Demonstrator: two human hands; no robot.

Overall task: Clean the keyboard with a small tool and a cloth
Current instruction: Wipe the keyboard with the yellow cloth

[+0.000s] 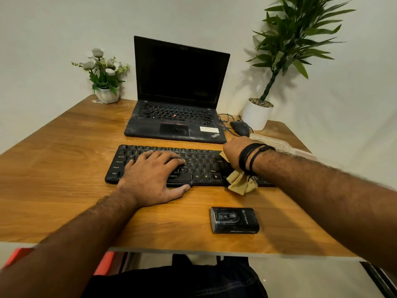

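A black keyboard (pixel 202 163) lies across the middle of the wooden table (pixel 64 168). My left hand (pixel 150 175) rests flat on the keyboard's left half, fingers spread over the keys and thumb at its front edge. My right hand (pixel 235 150) is closed on a yellowish cloth (pixel 241 181) and presses it on the keyboard's right part; the cloth hangs over the front edge. A small black boxy tool (pixel 234 220) lies on the table in front of the keyboard, apart from both hands.
An open black laptop (pixel 178 117) stands behind the keyboard. A black mouse (pixel 240 127) with its cable, a white pot with a tall plant (pixel 256 116) and a pale folded cloth (pixel 279 145) are at the back right. A small flower pot (pixel 106 93) stands back left.
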